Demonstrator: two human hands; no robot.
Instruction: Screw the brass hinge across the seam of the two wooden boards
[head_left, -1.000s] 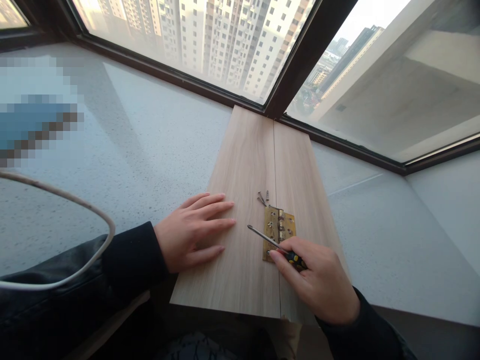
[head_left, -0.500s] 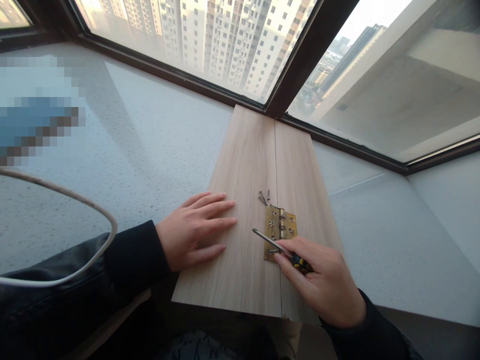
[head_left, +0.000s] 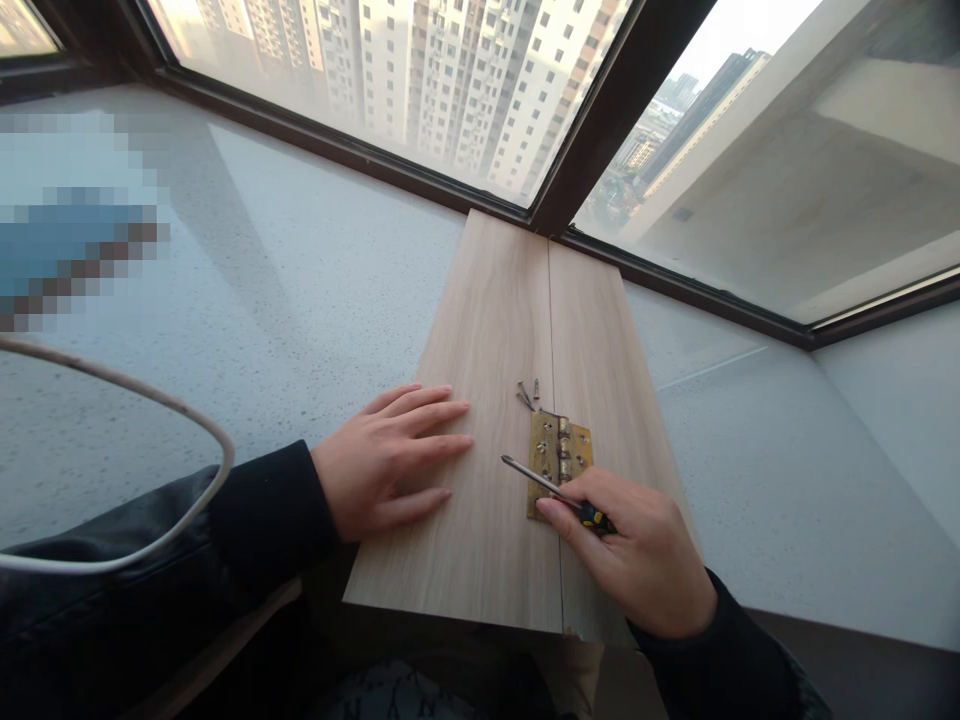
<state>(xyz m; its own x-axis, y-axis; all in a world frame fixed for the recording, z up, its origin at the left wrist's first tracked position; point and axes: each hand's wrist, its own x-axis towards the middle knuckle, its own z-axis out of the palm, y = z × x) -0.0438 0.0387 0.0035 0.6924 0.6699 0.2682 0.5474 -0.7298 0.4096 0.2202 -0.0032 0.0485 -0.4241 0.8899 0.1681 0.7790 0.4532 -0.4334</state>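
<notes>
My left hand lies flat with its fingers spread on the left wooden board. My right hand is closed around the black and yellow handle of a screwdriver, whose metal tip points up and left. Below the shaft, a brass hinge spans the seam between the left board and the right board. My fingers hide the hinge's lower right part. Several loose screws lie just above the hinge.
The boards rest on a speckled white sill, their far ends near the dark window frame. A white cable loops over my left sleeve. A blurred blue object is at far left.
My right hand has moved slightly left and up with the screwdriver, and the thumb now covers the hinge's lower edge area. My left hand has stayed in place.
</notes>
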